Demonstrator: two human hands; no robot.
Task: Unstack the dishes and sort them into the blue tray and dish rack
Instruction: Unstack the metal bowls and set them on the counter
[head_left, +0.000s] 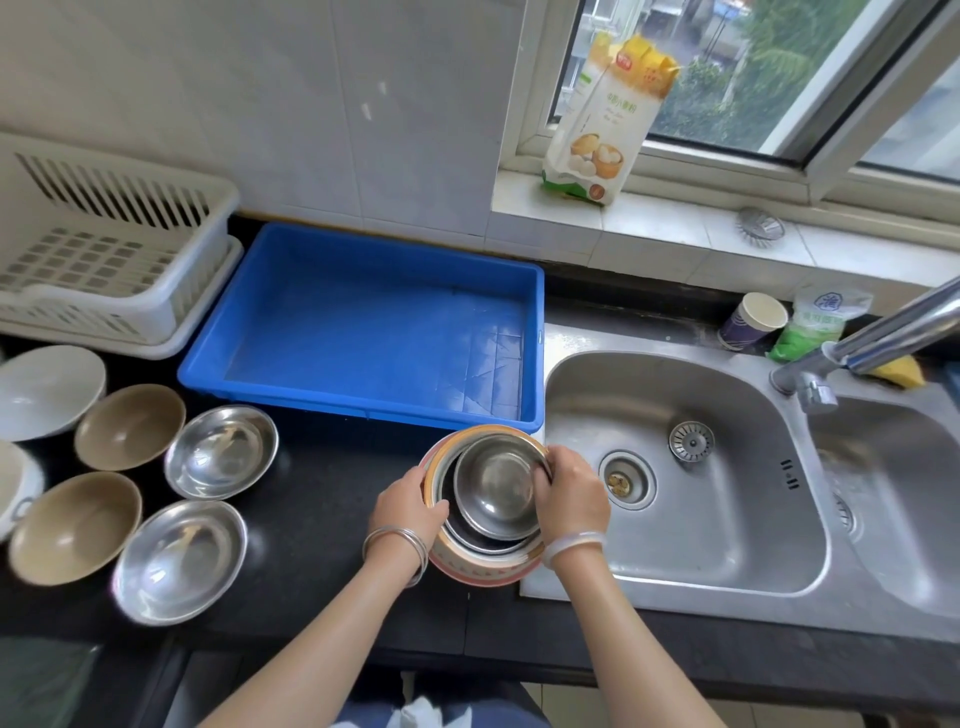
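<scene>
A stack of nested dishes (485, 564) stands on the black counter beside the sink, with a patterned orange-rimmed bowl at the bottom. A small steel bowl (496, 491) sits tilted on top. My left hand (410, 512) grips the stack's left rim. My right hand (571, 496) holds the steel bowl's right edge. The blue tray (374, 322) lies empty behind the stack. The white dish rack (104, 270) stands empty at the far left.
On the counter at left sit two steel dishes (221, 452) (179, 561), two tan bowls (130, 426) (75, 527) and a white plate (44, 389). A double steel sink (675, 467) with a tap (883, 332) fills the right. A flour bag (602, 119) stands on the sill.
</scene>
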